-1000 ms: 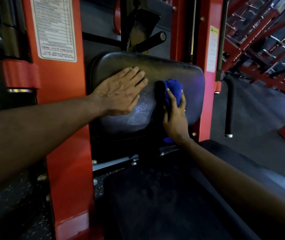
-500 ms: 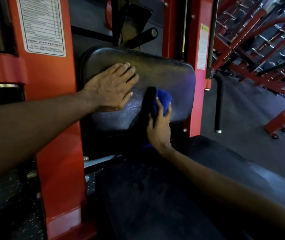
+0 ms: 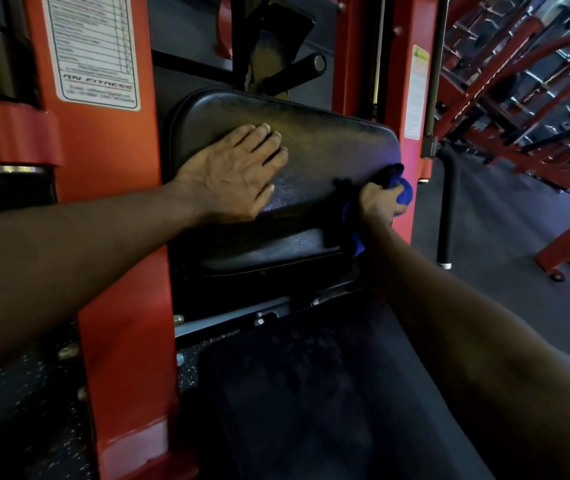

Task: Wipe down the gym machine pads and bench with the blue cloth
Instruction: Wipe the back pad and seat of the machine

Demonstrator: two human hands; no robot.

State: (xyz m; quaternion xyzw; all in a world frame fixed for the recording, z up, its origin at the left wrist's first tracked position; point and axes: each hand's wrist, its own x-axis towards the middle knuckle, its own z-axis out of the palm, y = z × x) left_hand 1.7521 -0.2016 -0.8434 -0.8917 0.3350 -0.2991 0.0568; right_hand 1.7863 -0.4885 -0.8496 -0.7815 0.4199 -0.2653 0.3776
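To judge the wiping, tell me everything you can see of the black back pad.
The back pad is a black cushion with rounded corners, vinyl-like and slightly glossy, a seam round its edge. It stands nearly upright between the red frame posts, above the bench. A speckled, perhaps damp sheen shows low on its face. The left hand lies flat on its left half; the right hand grips the blue cloth against its right edge.

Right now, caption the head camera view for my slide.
Left hand rests flat on the black pad while the right hand grips the blue cloth at the pad's right edge.
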